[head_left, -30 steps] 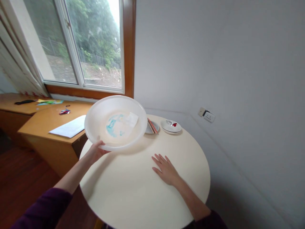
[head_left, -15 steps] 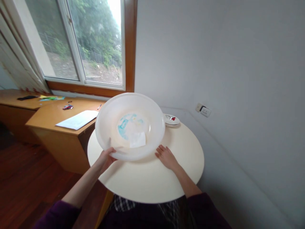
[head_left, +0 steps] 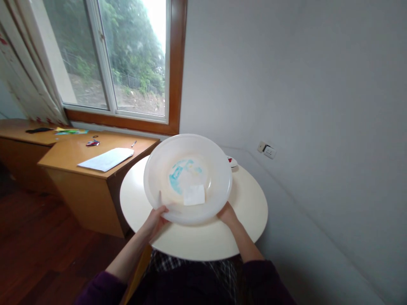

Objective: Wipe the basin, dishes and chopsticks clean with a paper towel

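A large, whitish translucent plastic basin [head_left: 219, 169] is tilted toward me above the round white table [head_left: 203, 245]. Blue markings show on its bottom, and a white square piece [head_left: 194, 195], perhaps paper or cloth, lies inside near the lower side. My left hand [head_left: 156, 220] grips the rim at the lower left, thumb on the inner side and fingers underneath. At the lower right rim is my right hand [head_left: 227, 214], its fingers hidden behind the basin, so its hold cannot be made out.
Partly behind the basin, a white dish [head_left: 233, 162] with a red mark sits on the table. To the left, a wooden desk [head_left: 73, 182] bears white paper [head_left: 106, 159], a pen [head_left: 134, 144] and small items. A wall with a socket [head_left: 269, 151] borders the right side.
The basin and my left hand have shifted right and slightly down in view. My right hand, earlier spread on the table beside the basin, now has its fingers behind the rim.
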Demonstrator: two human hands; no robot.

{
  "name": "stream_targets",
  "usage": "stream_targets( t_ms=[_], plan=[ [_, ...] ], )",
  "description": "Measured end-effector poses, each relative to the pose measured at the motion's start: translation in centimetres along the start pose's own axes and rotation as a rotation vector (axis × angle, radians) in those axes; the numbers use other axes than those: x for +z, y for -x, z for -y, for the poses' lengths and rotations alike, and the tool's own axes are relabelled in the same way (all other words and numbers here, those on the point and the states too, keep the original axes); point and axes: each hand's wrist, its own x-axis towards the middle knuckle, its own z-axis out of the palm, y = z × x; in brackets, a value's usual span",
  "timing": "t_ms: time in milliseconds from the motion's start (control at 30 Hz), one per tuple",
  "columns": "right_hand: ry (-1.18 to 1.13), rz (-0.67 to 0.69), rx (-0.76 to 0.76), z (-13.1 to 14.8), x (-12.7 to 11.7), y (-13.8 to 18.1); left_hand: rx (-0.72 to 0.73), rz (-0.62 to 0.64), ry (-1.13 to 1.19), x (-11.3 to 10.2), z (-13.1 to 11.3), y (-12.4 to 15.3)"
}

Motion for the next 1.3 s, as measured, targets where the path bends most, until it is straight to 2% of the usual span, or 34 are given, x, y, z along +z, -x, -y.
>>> stream_targets(
  t_ms=[300, 467, 567, 700, 800, 867, 933, 967, 1033, 1100, 1167, 1233, 1300],
  plan=[
    [-0.124, -0.086, 0.042, -0.4, 0.0, 0.8, 0.025, 0.017, 0.001, 0.8, 0.5, 0.8],
    [-0.164, -0.236, 0.148, -0.8, -0.2, 0.3, 0.047, 0.028, -0.031, 0.3, 1.0, 0.8],
    [-0.214, -0.448, 0.241, -1.2, -1.4, 0.4, 0.054, 0.025, -0.044, 0.0, 1.4, 0.6],
    [-0.303, -0.912, 0.310, -0.7, -3.7, 1.8, 0.046, 0.036, -0.029, -0.2, 1.7, 0.4],
    [-0.249, -1.133, 0.185, 1.4, -5.3, 3.1, 0.055, 0.043, -0.031, -0.3, 1.7, 0.4],
    [-0.213, -1.147, -0.007, 3.5, -6.4, 3.6, 0.060, 0.043, -0.036, -0.4, 1.7, 0.4],
    [-0.174, -1.048, -0.179, 6.1, -7.2, 3.5, 0.066, 0.039, -0.036, -0.5, 1.8, 0.3],
    [-0.129, -0.917, -0.263, 7.3, -7.6, 3.3, 0.064, 0.037, -0.035, -0.6, 1.8, 0.3],
    [0.007, -0.547, -0.379, 9.6, -7.9, 2.4, 0.044, 0.033, -0.039, -0.7, 1.8, 0.2],
    [0.190, -0.171, -0.362, 11.2, -7.7, 1.1, 0.020, 0.028, -0.055, -0.8, 1.8, 0.1],
    [0.387, 0.123, -0.314, 12.2, -7.0, -0.3, 0.024, 0.032, -0.059, -0.8, 1.8, 0.2],
    [0.534, 0.292, -0.292, 12.6, -6.1, -1.5, 0.043, 0.049, -0.052, -0.7, 1.7, 0.3],
    [0.598, 0.359, -0.290, 12.7, -5.2, -2.2, 0.055, 0.061, -0.048, -0.6, 1.6, 0.4]
  ],
)
